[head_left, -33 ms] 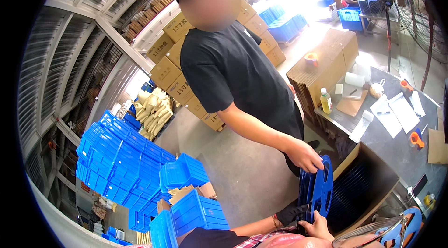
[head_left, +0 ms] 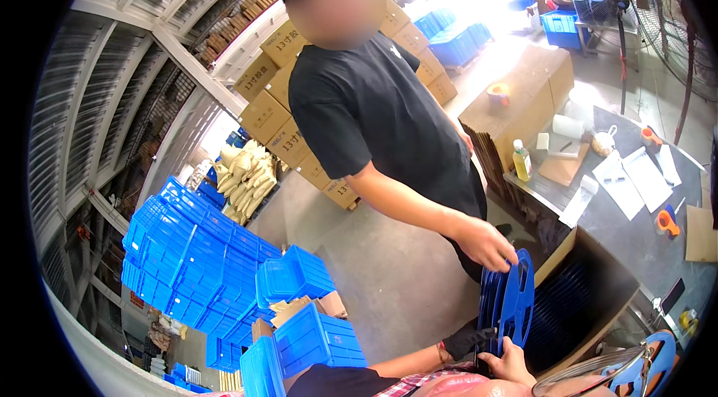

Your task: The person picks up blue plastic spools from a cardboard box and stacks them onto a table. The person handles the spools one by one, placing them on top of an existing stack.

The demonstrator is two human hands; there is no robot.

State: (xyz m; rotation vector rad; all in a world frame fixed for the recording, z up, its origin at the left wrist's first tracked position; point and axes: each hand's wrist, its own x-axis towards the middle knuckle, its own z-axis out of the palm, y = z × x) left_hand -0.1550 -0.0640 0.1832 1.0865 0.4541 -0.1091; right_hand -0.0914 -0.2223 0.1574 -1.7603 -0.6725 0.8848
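Observation:
A stack of blue plastic reels (head_left: pixel 517 300) stands on edge in front of me, at the lower right. My left hand (head_left: pixel 469 342), in a black glove, is closed on the stack's near left side. Bare-fingered, my right hand (head_left: pixel 509 362) grips the near rim, its thumb against the face of the closest reel. A co-worker's hand (head_left: pixel 488 244) touches the top of the same stack. Just right of it, an open cardboard box (head_left: pixel 615 303) holds several dark blue reels (head_left: pixel 572 292) in a row. The undersides of my fingers are hidden.
The co-worker (head_left: pixel 374 120) in black stands opposite me. Blue crates (head_left: pixel 202 262) are stacked at left, cartons (head_left: pixel 277 128) behind. On the grey table (head_left: pixel 628 240) at right lie papers (head_left: pixel 647 180), a bottle (head_left: pixel 522 161) and orange tape dispensers (head_left: pixel 668 223). Another blue reel (head_left: pixel 662 359) is at bottom right.
The co-worker's fingers have shifted very slightly at the top of the reels. My hands keep their places.

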